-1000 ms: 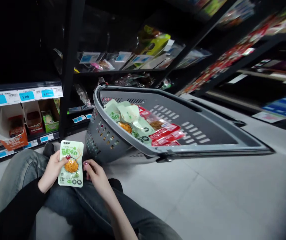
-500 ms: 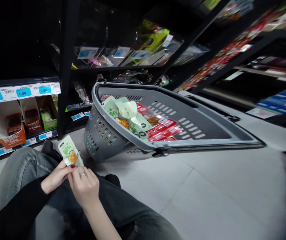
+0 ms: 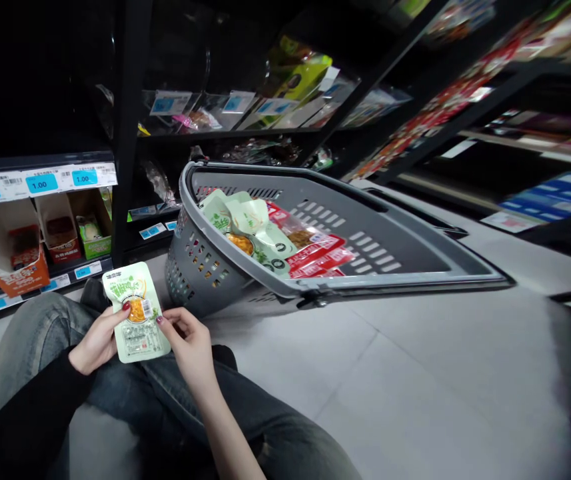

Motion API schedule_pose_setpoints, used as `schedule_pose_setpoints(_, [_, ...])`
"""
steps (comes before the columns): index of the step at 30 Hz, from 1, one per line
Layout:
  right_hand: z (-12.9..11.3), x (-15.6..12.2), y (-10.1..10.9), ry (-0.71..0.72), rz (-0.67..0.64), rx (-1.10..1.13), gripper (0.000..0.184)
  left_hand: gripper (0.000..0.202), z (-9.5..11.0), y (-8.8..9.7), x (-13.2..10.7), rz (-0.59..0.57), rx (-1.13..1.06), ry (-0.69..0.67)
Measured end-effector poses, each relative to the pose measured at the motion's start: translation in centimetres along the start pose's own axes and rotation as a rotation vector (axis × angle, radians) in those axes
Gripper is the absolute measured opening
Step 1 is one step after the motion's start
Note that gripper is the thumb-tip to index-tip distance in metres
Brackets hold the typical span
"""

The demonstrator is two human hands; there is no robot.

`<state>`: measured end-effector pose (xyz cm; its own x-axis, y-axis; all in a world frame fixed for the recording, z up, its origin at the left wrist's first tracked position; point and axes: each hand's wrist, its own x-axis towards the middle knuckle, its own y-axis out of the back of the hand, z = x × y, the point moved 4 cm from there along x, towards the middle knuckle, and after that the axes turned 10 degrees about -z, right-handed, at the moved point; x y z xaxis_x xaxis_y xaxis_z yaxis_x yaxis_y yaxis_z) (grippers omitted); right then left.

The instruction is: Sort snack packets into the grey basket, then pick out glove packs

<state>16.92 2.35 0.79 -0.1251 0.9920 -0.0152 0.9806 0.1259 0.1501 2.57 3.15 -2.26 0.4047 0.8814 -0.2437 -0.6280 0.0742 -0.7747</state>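
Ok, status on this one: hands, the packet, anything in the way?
Left hand and right hand: both grip the green snack packet. Grey basket tilted on the floor just ahead, more packets inside.

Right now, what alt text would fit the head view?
A person's left hand and right hand hold a pale green snack packet above their knees. A grey shopping basket of green and red packets sits on the floor by shelves.
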Motion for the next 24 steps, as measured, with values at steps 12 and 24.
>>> schedule_pose_setpoints(12, [-1.4, -2.0, -3.3, 0.435, 0.153, -0.835, 0.048, 0.029, -1.0, -0.4, 0.0, -0.147, 0.036, -0.039])
schedule_pose_setpoints(24, [-15.6, -2.5, 6.5, 0.601, 0.648, -0.982, 0.02, 0.052, -1.0, -1.0, -0.2, -0.542, 0.306, 0.162])
